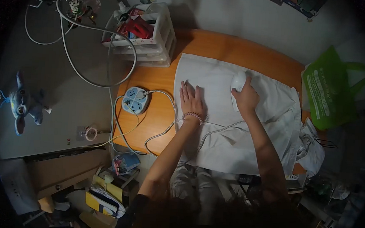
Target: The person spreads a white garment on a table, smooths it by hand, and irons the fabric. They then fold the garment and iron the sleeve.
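A white cloth (214, 145) lies spread over the orange-brown table, with wrinkles toward its right side. My left hand (192, 100) rests flat on its left part, fingers stretched out and a beaded bracelet (193, 116) around the wrist. On the upper middle of the cloth, my right hand (247, 96) is closed around a small white iron (237, 82). The iron's underside is hidden against the cloth. A grey braided cord (219, 129) runs across the cloth below my hands.
Left of the cloth, a blue-and-white power strip (135, 100) sits on the table (156, 131) among looping cords. A white drawer unit (163, 46) holding assorted items stands behind it. At the right are a green bag (324, 89) and a crumpled pale bag (312, 149).
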A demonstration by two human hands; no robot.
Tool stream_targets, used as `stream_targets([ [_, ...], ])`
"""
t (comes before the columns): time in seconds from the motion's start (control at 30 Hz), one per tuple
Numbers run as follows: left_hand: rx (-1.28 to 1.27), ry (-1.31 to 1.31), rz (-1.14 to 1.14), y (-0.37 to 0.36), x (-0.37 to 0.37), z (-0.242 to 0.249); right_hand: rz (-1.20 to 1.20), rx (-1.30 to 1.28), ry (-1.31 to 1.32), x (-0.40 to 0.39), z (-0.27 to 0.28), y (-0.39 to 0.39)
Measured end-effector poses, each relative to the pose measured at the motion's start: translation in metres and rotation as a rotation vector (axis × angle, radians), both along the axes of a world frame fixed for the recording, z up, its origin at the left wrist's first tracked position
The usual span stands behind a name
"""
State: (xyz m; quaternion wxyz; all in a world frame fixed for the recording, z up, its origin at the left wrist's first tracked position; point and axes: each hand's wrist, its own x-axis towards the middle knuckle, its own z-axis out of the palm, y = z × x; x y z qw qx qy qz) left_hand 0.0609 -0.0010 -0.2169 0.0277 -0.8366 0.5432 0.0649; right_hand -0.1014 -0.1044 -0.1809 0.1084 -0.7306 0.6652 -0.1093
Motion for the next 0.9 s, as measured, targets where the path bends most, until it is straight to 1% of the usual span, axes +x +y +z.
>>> stream_targets([
  [0.03, -0.003, 0.001, 0.004, -0.005, 0.000, -0.008, 0.006, -0.017, 0.010, 0.000, -0.002, 0.000],
  [0.1, -0.454, 0.260, -0.182, -0.016, 0.000, -0.027, 0.011, -0.042, 0.021, 0.000, -0.001, -0.003],
  [0.2, -0.397, 0.264, -0.228, -0.025, -0.002, -0.041, 0.008, 0.022, 0.007, -0.002, 0.000, -0.003],
  [0.27, -0.390, 0.264, -0.232, -0.025, -0.002, -0.045, 0.015, -0.029, 0.014, -0.004, 0.001, -0.003],
  [0.57, -0.405, 0.222, -0.238, -0.026, -0.002, -0.047, -0.063, -0.027, 0.040, -0.046, -0.001, -0.018],
  [0.67, -0.410, 0.226, -0.239, -0.026, -0.001, -0.048, -0.109, -0.007, 0.050, -0.052, 0.002, -0.020],
  [0.83, -0.428, 0.214, -0.231, -0.029, -0.002, -0.046, -0.103, -0.028, 0.035, -0.051, 0.001, -0.020],
  [0.9, -0.402, 0.227, -0.231, -0.026, -0.003, -0.045, -0.107, -0.015, 0.026, -0.045, 0.001, -0.005],
])
